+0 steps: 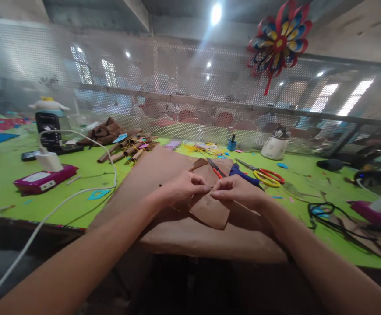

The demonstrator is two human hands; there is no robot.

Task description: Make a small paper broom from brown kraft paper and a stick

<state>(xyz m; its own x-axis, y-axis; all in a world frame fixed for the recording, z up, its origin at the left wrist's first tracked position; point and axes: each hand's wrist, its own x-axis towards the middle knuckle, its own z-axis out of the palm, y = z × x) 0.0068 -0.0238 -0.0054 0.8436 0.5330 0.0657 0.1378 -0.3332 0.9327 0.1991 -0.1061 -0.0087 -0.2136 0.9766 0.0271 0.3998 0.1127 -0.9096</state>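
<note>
My left hand (187,186) and my right hand (239,190) meet over a large sheet of brown paper (164,168), their thumbs and forefingers pinched tip to tip. Whatever sits between the fingertips is too small to make out. Directly under the fingers is a smaller piece of brown paper (212,212); I cannot tell whether it is held or just lies there. Beyond the hands are a red-handled tool (217,169), partly hidden, and a dark blue-handled tool (243,173). Scissors (267,177) with yellow and red handles lie past my right hand.
Rolled brown paper tubes (129,146) and crumpled brown material (103,131) lie at the back left. A white cable (115,170) runs from a purple power strip (46,178). Right are a white bottle (275,144) and black cord (328,214). A perforated panel (193,96) stands behind.
</note>
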